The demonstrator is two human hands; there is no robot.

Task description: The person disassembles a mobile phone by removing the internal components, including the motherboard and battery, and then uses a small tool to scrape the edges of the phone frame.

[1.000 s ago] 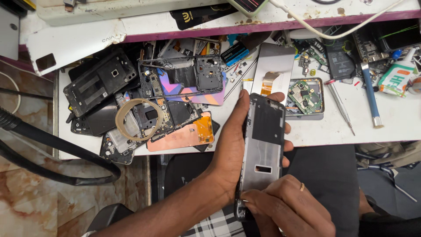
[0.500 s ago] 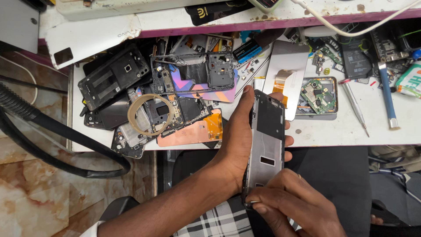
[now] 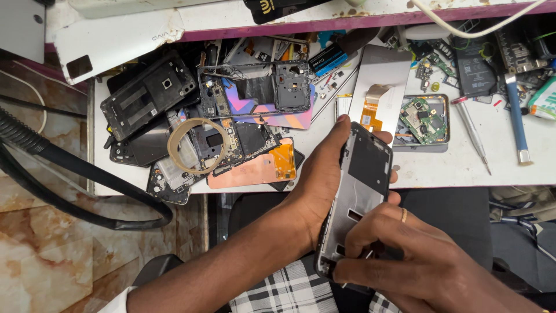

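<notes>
My left hand (image 3: 315,185) grips a phone middle frame (image 3: 359,191), a silver-grey metal chassis with a dark patch near its top, held upright and tilted over my lap in front of the white workbench (image 3: 509,168). My right hand (image 3: 405,261), with a ring on one finger, pinches at the bottom end of the frame with fingertips closed on a small part I cannot make out. Just behind the frame lies a detached screen panel (image 3: 382,75) with an orange flex cable (image 3: 370,107).
A heap of dismantled phone backs and frames (image 3: 220,127) covers the bench's left part, with a tape ring (image 3: 197,145). A small metal tray holding a circuit board (image 3: 425,119), a screwdriver (image 3: 472,136) and a blue tool (image 3: 515,113) lie right. A black hose (image 3: 69,174) curves at left.
The view has shifted so the bench sits a little more to the right. Both hands keep hold of the frame; my right fingers have moved slightly along its bottom end.
</notes>
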